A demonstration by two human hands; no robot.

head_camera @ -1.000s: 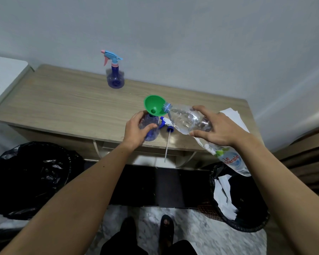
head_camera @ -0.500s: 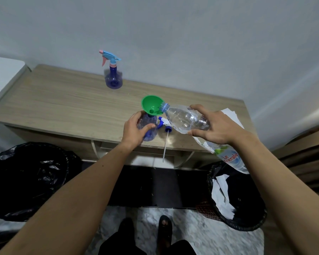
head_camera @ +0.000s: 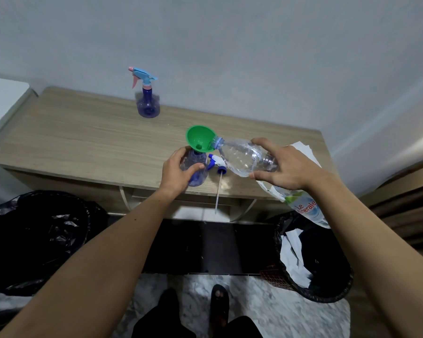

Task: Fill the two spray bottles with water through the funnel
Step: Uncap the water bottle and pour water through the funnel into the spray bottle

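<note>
A green funnel (head_camera: pixel 200 139) sits in the neck of a headless purple spray bottle (head_camera: pixel 197 167) near the table's front edge. My left hand (head_camera: pixel 177 170) grips that bottle's body. My right hand (head_camera: pixel 283 167) holds a clear plastic water bottle (head_camera: pixel 242 156) tipped on its side, its mouth resting on the funnel's rim. The removed white-and-blue spray head (head_camera: pixel 217 164) lies on the table beside the bottle, its dip tube hanging over the edge. A second purple spray bottle (head_camera: pixel 147 103) with a blue-and-pink head stands capped at the back by the wall.
The wooden table (head_camera: pixel 83 142) stands against a pale wall. White papers (head_camera: pixel 303 148) lie at its right end. A black bin bag (head_camera: pixel 34 235) is on the floor at left, a dark basket (head_camera: pixel 313 269) with paper at right. My feet show below.
The water bottle has stayed tipped at the funnel while both hands keep their holds. Only the camera view shifted slightly.
</note>
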